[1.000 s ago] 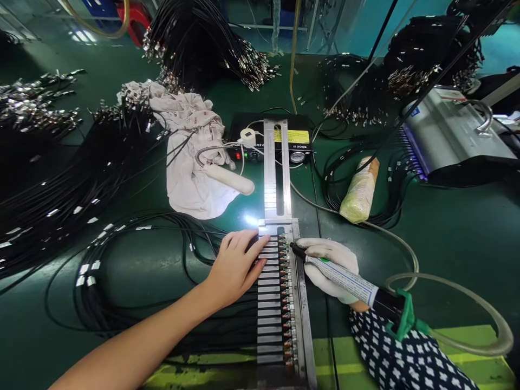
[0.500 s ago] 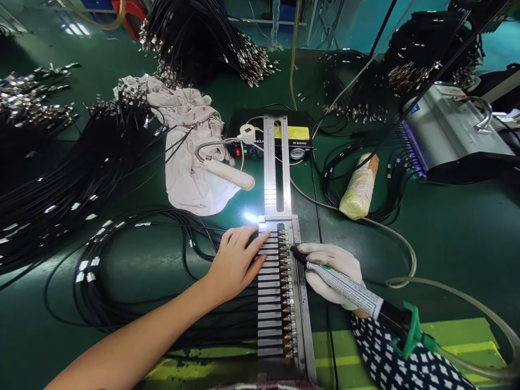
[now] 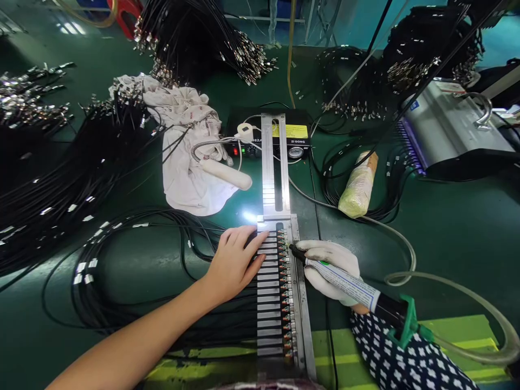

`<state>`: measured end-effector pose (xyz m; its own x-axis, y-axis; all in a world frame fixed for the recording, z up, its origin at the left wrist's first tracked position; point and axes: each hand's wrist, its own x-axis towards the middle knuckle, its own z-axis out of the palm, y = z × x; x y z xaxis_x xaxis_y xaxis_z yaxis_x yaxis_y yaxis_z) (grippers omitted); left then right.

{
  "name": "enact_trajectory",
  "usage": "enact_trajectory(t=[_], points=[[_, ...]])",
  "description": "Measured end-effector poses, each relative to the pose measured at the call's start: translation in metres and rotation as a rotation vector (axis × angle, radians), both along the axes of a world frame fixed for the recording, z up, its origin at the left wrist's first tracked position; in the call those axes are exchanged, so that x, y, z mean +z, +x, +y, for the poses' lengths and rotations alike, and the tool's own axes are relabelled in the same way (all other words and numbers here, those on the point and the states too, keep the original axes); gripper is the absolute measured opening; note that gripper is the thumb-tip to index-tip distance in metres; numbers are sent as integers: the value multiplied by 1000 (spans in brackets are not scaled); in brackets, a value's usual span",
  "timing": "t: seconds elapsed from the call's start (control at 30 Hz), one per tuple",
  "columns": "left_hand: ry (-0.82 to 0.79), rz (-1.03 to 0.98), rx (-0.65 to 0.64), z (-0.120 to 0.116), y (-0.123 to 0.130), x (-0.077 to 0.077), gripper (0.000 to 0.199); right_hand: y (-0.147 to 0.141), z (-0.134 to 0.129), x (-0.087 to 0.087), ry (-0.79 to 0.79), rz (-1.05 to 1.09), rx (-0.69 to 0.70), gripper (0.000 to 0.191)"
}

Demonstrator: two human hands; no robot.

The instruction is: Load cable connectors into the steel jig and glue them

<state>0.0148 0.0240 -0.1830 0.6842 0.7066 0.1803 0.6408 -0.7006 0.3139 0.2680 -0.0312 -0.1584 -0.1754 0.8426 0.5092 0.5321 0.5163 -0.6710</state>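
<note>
My bare left hand (image 3: pixel 234 264) lies flat on the upper part of a metal fixture (image 3: pixel 268 307), fingers outstretched and a little apart. A row of black cables with small metal connectors (image 3: pixel 288 304) lies side by side in the fixture's slots. In a white glove, my right hand (image 3: pixel 331 271) is closed around a dispensing syringe (image 3: pixel 345 283), with a green cap and a clear hose at its rear. The black nozzle points left at the connectors near the fixture's top; whether it touches one I cannot tell.
Behind the fixture stands a black dispenser box (image 3: pixel 298 142) with a gauge. A lit lamp (image 3: pixel 227 174) rests on a white cloth (image 3: pixel 179 184). Cable bundles (image 3: pixel 109 130) cover the left side. At right are a wrapped roll (image 3: pixel 358 187) and a silver machine with purple light (image 3: pixel 455 130).
The whole view has shifted very slightly to the left. Both hands and the syringe keep nearly the same place against the fixture.
</note>
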Motion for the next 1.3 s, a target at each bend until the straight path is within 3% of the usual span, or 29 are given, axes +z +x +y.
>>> enact_trajectory(t=[1.3], points=[[-12, 16, 8, -1, -1, 0, 42, 0, 0, -2, -6, 22, -5, 15]])
